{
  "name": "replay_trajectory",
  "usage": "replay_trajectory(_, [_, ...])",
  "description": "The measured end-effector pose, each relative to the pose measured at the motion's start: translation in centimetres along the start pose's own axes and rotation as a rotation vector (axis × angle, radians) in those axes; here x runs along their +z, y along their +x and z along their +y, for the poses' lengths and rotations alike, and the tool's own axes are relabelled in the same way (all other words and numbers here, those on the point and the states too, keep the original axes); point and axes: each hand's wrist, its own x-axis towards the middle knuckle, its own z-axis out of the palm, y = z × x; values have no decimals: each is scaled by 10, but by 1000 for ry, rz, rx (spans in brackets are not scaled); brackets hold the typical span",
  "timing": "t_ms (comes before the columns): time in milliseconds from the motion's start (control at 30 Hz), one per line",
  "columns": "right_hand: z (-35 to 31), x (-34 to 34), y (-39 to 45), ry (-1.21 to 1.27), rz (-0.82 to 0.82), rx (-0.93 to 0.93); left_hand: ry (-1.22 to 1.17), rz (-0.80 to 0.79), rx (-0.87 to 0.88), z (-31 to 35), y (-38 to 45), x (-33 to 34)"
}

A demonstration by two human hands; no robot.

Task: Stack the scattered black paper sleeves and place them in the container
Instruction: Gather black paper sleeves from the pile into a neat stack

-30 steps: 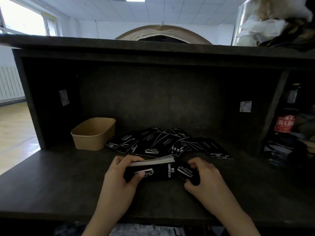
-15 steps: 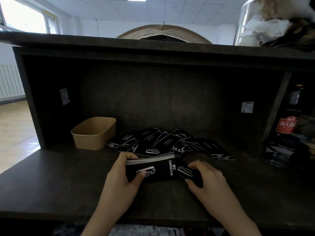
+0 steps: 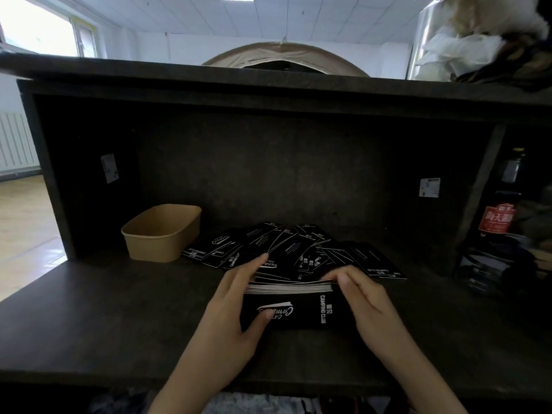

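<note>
A stack of black paper sleeves (image 3: 301, 309) with white lettering stands on its long edge on the dark shelf (image 3: 119, 309), white edges up. My left hand (image 3: 236, 312) grips the stack's left end, thumb on its front face. My right hand (image 3: 367, 303) holds the right end, fingertips on the top edge. Behind the stack, several loose black sleeves (image 3: 286, 246) lie fanned out flat. A tan paper container (image 3: 162, 233) stands empty at the back left of the shelf.
The shelf is a dark cubby with a back wall, side walls and a low top board (image 3: 268, 94). A dark bottle with a red label (image 3: 495, 222) stands in the compartment to the right, among other clutter. Small white stickers (image 3: 429, 187) mark the walls.
My right hand has brought its single sleeve onto the stack and now grips the stack's right end. The stack has risen slightly and sits squarer between both hands.
</note>
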Motion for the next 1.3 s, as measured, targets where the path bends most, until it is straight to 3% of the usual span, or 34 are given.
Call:
replay_trajectory(100, [-8,7,-3,57,-215,31,107,-48,28,2,-1,7])
replay_trajectory(367, [-8,15,-2,-118,-161,-93,157,-3,88,1,-4,8])
replay_trajectory(733, [1,10,-4,-118,-239,31,70,-36,48,2,-1,3])
replay_trajectory(967, [-8,12,-5,-113,-173,39,44,-9,10,3,-2,4])
replay_trajectory(1067, [-16,22,-3,-46,-85,109,-20,53,-76,1,0,-3])
replay_trajectory(1167, [-29,51,4,0,-50,185,-88,142,-270,-5,4,-17])
replay_trajectory(1300, [-52,104,28,-55,-51,193,48,244,-439,-28,7,-58])
